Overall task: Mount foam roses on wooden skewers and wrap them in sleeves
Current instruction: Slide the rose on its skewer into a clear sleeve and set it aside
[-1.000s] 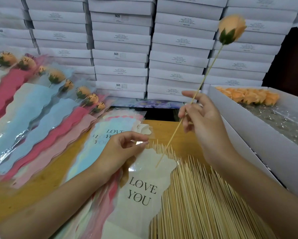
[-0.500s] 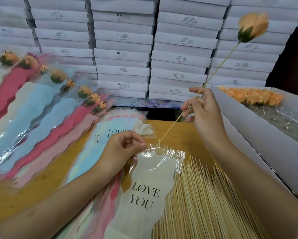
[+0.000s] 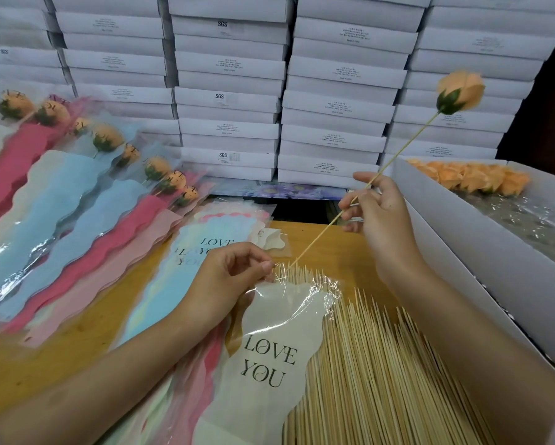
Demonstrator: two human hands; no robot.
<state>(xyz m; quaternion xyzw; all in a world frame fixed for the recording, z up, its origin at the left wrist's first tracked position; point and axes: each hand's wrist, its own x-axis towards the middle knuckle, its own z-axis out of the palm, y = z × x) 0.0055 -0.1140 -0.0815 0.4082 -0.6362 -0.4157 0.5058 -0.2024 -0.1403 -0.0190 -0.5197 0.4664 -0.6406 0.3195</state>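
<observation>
Pinching what, my right hand?

– Your right hand (image 3: pixel 379 213) pinches the skewer (image 3: pixel 398 159) about midway along, thumb and forefinger closed on it, the other fingers loosely curled.

And the rose?

– The rose (image 3: pixel 461 93) sits on the skewer's upper end, raised in the air to your right, peach with a green base. The skewer slants down to the left from it. Its bare tip reaches the clear top of the sleeve (image 3: pixel 276 348); whether it is inside the mouth, I cannot tell.

My left hand?

– Your left hand (image 3: pixel 228 277) pinches that clear top edge between thumb and forefinger, right beside the tip. The sleeve is cream, printed LOVE YOU, and lies in front of you, its right side over the skewer pile (image 3: pixel 382 364), its left side over the sleeve stack (image 3: pixel 186 268).

What lies around that?

– The pile fans across the counter (image 3: pixel 321 239) under your right forearm. The stack, in blue, pink and cream, runs under your left wrist. Farther left the wrapped roses (image 3: pixel 106 138) lie in an overlapping row in pink, red and blue sleeves, heads pointing away from you. To your right stands an open box (image 3: pixel 462 252) holding loose roses (image 3: pixel 475 178) at its far end, on crinkled clear plastic. Behind everything rise the white cartons (image 3: pixel 231 91), stacked in columns.
</observation>
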